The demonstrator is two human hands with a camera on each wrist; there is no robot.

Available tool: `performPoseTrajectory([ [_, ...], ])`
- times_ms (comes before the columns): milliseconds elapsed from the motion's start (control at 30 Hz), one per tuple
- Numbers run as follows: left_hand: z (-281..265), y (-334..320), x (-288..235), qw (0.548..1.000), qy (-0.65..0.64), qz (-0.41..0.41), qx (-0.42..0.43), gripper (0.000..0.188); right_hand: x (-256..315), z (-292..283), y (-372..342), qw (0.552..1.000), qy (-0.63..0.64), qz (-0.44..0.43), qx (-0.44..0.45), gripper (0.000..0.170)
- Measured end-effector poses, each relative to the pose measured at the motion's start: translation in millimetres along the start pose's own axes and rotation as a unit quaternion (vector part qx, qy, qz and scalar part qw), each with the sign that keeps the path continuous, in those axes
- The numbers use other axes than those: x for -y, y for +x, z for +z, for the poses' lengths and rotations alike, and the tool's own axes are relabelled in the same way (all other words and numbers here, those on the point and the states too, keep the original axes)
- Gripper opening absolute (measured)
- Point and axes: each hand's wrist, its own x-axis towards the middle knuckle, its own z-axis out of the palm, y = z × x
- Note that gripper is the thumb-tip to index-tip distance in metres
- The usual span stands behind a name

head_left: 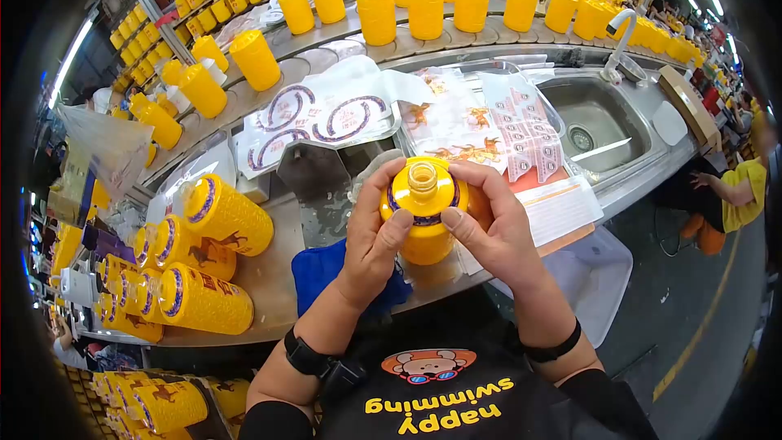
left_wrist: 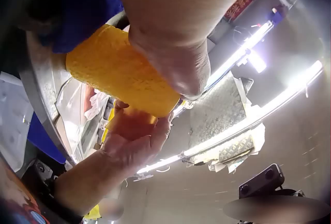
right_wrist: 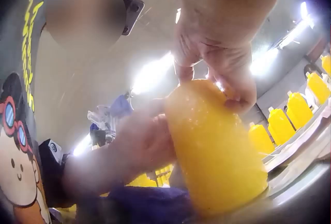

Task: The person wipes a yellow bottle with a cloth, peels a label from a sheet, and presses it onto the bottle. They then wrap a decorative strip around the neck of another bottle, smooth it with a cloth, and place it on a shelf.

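Note:
A yellow bottle (head_left: 428,243) with a clear, uncapped neck stands upright between both hands at the counter's front edge. Round its shoulder runs a purple patterned band (head_left: 396,195). My left hand (head_left: 371,243) grips the bottle's left side, thumb on the shoulder by the band; my right hand (head_left: 507,232) mirrors it on the right. In the left wrist view, the left hand (left_wrist: 173,58) lies along the bottle (left_wrist: 114,68), with the right hand (left_wrist: 137,138) across from it. The right wrist view shows the right hand's fingers (right_wrist: 220,68) at the top of the bottle (right_wrist: 214,151).
Banded yellow bottles (head_left: 208,301) lean in a group at the left. Behind the hands are sheets with purple arcs (head_left: 346,120) and sheets with orange horses (head_left: 476,118). A blue cloth (head_left: 314,273) lies near the left wrist; a sink (head_left: 599,126) is at right. More bottles (head_left: 426,8) line the conveyor.

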Motion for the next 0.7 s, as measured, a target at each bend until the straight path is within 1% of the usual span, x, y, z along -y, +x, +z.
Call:
performPoseTrajectory([
  [133,-2.2,-0.3,1.7,1.000,0.011,0.005,0.004,0.057,6.6,2.9,2.0,0.999,0.049,-0.003,0.000,0.047],
  [233,-1.1,-0.5,4.6,1.000,-0.011,0.001,0.000,0.059,4.7,1.0,1.8,0.997,0.073,0.008,0.022,0.047],
  [333,0.1,-0.7,3.5,0.999,0.034,0.007,-0.008,0.060,-1.3,4.1,1.1,0.998,0.056,-0.008,0.010,0.047],
  [433,-0.9,-0.1,4.1,0.998,0.057,0.017,-0.015,0.060,1.0,1.5,1.3,0.999,0.050,0.009,0.019,0.047],
  [533,-0.8,0.1,4.5,0.998,0.062,0.023,-0.015,0.060,8.8,1.7,3.4,0.995,0.090,0.025,0.018,0.047],
  [633,0.2,0.7,2.6,0.997,0.071,0.033,-0.009,0.059,-2.8,5.7,1.7,0.998,0.061,-0.010,0.011,0.047],
  [700,3.2,0.4,1.9,0.999,-0.010,0.015,-0.029,0.053,-1.0,3.4,1.1,0.999,0.038,-0.002,0.014,0.049],
])
